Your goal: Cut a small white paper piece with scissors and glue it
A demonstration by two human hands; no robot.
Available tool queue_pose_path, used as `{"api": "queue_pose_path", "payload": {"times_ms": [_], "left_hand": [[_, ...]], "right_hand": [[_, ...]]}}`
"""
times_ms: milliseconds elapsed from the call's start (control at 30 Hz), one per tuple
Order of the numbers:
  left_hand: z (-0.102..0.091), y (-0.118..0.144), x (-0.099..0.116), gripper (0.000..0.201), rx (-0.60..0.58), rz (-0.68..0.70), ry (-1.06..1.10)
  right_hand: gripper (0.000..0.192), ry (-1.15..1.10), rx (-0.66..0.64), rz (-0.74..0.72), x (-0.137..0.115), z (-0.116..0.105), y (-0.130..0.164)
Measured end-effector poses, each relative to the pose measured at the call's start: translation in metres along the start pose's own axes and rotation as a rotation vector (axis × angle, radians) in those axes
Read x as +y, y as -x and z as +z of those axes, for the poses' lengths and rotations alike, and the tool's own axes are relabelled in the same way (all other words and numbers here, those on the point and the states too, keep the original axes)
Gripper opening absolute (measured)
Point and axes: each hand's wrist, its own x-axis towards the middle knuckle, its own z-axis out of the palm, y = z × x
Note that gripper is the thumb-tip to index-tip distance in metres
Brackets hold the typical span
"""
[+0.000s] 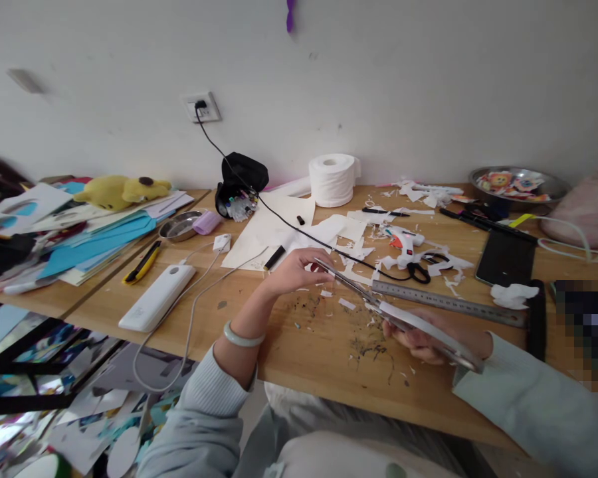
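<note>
Closed round scissors (403, 317): my right hand (423, 345).
Blades (346, 280) reach leftward to my left hand (299, 269); I can't tell its pinch.

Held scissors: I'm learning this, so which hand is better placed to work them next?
Likely the right hand: it grips the scissors toward their handle end, while the left hand is up at the blade end.

No text is legible. The steel ruler (448, 303) bears a graduated scale — figures too small to read — and, well left of that ruler, the white power bank (157, 297) perhaps carries faint print.
</note>
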Motion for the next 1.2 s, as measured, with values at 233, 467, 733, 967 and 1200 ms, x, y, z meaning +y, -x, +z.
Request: {"api": "queue_pose_path", "payload": {"times_ms": [233, 467, 733, 967, 1200], "left_hand": [[0.0, 0.0, -0.002, 0.02, -0.001, 0.001, 0.021], [0.001, 0.001, -0.005, 0.016, 0.007, -0.001, 0.07], [0.003, -0.001, -0.01, 0.013, 0.042, -0.071, -0.018], [0.0, -0.009, -0.03, 0.018, 0.259, -0.284, -0.622], [0.0, -0.006, -0.027, 0.043, 0.277, -0.47, -0.849]], "right_hand": [[0.031, -0.025, 0.093, 0.004, -0.017, 0.018, 0.007], [0.039, 0.004, 0.101, -0.035, -0.013, 0.019, 0.006], [0.05, 0.025, 0.062, -0.023, -0.017, 0.013, 0.004], [0.052, 0.097, 0.279, -0.1, -0.025, 0.026, 0.012], [0.032, 0.432, 0.699, -0.179, -0.019, 0.02, 0.005]]}}
